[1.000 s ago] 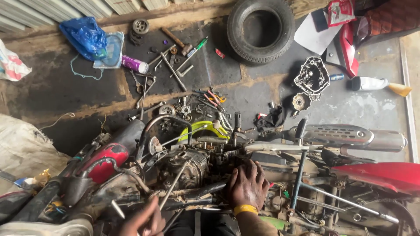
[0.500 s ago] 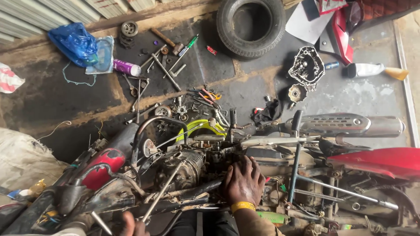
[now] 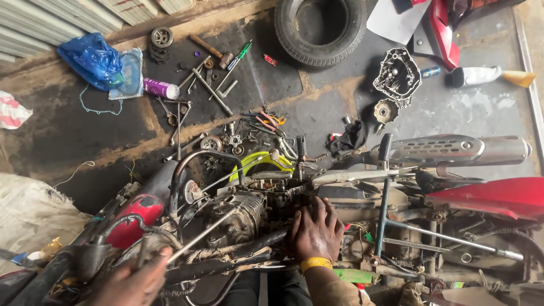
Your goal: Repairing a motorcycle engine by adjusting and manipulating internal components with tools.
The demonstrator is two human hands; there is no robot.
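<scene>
Oil-stained concrete floor fills the head view, strewn with wrenches, a hammer, a blue plastic bag and a tyre by the corrugated wall. Across the lower half lies a stripped motorcycle, its engine exposed near the middle, a red tank to the left and a chrome exhaust to the right. The right hand, a yellow band at its wrist, lies flat with fingers spread on the engine's right side, gripping nothing visible. The left hand, at the bottom edge, is closed around the near end of a long thin metal rod slanting up over the engine.
</scene>
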